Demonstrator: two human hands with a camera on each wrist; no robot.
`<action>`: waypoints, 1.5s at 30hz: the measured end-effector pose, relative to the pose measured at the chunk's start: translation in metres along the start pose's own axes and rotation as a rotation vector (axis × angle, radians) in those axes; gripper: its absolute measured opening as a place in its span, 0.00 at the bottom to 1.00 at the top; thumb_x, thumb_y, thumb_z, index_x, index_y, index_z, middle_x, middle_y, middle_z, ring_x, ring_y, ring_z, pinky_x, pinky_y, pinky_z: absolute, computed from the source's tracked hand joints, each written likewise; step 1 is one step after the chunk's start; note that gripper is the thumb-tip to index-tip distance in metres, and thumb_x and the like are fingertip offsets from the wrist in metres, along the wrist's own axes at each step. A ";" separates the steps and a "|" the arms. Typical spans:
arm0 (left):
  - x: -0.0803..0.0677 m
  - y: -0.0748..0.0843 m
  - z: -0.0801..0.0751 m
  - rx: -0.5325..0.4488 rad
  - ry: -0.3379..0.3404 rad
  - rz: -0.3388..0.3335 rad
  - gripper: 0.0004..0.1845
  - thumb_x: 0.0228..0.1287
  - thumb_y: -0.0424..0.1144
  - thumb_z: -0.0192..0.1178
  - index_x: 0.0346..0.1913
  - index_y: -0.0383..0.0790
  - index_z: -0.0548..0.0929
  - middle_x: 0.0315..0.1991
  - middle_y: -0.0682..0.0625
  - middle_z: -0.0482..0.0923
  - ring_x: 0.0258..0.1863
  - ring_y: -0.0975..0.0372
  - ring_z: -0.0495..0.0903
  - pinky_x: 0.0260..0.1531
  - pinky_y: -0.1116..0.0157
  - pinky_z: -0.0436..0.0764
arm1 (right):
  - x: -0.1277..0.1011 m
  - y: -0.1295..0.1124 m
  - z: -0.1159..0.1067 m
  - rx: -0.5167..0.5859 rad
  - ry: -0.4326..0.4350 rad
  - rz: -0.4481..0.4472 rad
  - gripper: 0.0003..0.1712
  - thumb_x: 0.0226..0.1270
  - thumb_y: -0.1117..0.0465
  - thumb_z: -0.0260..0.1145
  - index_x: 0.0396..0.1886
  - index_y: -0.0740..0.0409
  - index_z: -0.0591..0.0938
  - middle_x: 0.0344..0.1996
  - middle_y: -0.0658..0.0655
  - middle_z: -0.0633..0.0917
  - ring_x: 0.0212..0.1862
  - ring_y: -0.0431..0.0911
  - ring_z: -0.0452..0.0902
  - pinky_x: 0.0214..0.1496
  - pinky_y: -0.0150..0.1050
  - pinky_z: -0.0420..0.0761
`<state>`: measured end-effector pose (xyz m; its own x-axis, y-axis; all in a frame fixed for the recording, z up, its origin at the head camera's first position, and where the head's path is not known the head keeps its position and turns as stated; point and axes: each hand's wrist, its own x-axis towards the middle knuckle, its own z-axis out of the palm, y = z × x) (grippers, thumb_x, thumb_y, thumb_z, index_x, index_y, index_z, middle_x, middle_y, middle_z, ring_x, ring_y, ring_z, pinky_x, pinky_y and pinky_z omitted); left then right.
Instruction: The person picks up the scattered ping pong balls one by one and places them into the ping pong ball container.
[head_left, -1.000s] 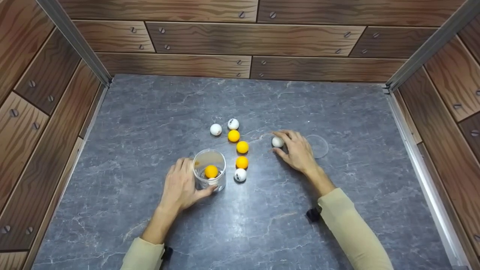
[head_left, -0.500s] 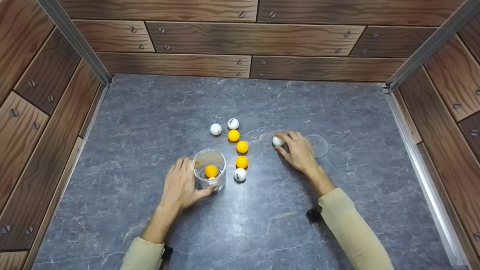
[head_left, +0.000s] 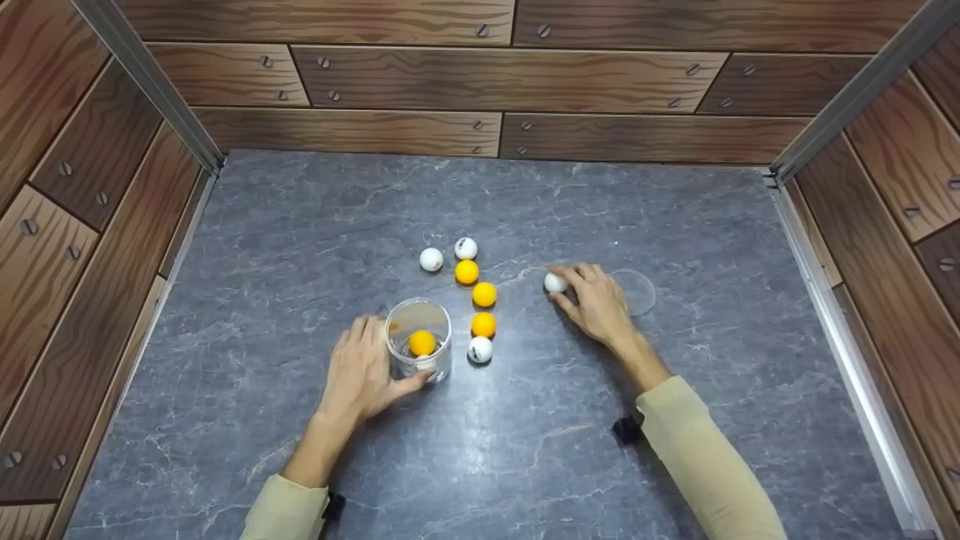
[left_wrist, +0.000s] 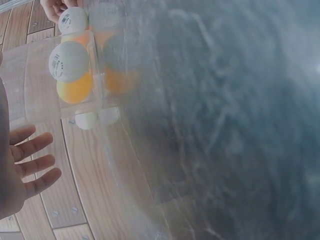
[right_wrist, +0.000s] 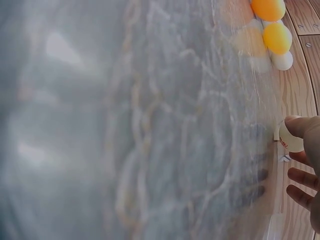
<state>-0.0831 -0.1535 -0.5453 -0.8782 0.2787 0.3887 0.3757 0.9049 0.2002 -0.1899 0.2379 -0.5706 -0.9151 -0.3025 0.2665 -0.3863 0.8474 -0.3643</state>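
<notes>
White ball [head_left: 555,283] beside upright jar [head_left: 420,339]

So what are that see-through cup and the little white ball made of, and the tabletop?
The cup looks like clear plastic, possibly glass: the orange ball inside shows through its wall. The white ball under the right hand looks like matte, light plastic. The tabletop has a grey marble pattern, perhaps printed laminate.

Over the last second the right hand [head_left: 598,303] draws its fingers [head_left: 571,274] closer around the small white plastic ball [head_left: 555,283], which sits a touch farther up the grey marbled tabletop [head_left: 300,240].
</notes>
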 end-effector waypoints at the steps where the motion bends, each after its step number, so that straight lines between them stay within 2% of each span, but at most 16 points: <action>1: 0.000 0.000 0.000 0.001 0.002 0.002 0.49 0.50 0.77 0.62 0.55 0.32 0.78 0.46 0.41 0.81 0.48 0.49 0.79 0.41 0.54 0.80 | 0.000 0.000 0.000 0.001 0.002 -0.001 0.25 0.71 0.51 0.72 0.65 0.50 0.84 0.54 0.62 0.87 0.54 0.61 0.82 0.55 0.60 0.80; 17: -0.001 0.001 -0.001 -0.001 -0.029 -0.018 0.52 0.50 0.77 0.62 0.59 0.30 0.78 0.49 0.39 0.81 0.52 0.48 0.80 0.46 0.52 0.81 | -0.001 -0.006 -0.007 0.014 0.068 -0.036 0.25 0.68 0.52 0.74 0.64 0.50 0.85 0.51 0.61 0.88 0.51 0.60 0.83 0.53 0.58 0.82; 24: -0.001 0.001 0.000 -0.009 -0.012 -0.015 0.48 0.49 0.76 0.64 0.55 0.33 0.78 0.47 0.41 0.81 0.49 0.49 0.79 0.43 0.53 0.81 | 0.001 -0.012 -0.011 0.021 0.121 -0.064 0.24 0.67 0.51 0.75 0.61 0.51 0.86 0.50 0.61 0.89 0.51 0.59 0.84 0.52 0.56 0.83; 32: 0.000 0.000 -0.001 0.000 -0.016 -0.014 0.49 0.48 0.76 0.65 0.55 0.33 0.78 0.47 0.41 0.81 0.50 0.49 0.79 0.43 0.53 0.81 | 0.004 -0.024 -0.018 0.035 0.179 -0.099 0.25 0.64 0.51 0.77 0.59 0.51 0.87 0.48 0.59 0.90 0.50 0.58 0.85 0.50 0.56 0.83; 45: -0.001 0.001 -0.002 -0.002 -0.027 -0.017 0.50 0.50 0.76 0.63 0.57 0.32 0.78 0.48 0.40 0.81 0.52 0.48 0.79 0.45 0.52 0.81 | 0.007 -0.044 -0.032 0.058 0.188 -0.135 0.23 0.67 0.51 0.76 0.60 0.51 0.87 0.47 0.58 0.89 0.49 0.56 0.85 0.50 0.53 0.84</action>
<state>-0.0819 -0.1537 -0.5439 -0.8922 0.2721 0.3603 0.3612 0.9090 0.2081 -0.1757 0.2123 -0.5245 -0.8193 -0.3200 0.4757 -0.5145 0.7765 -0.3637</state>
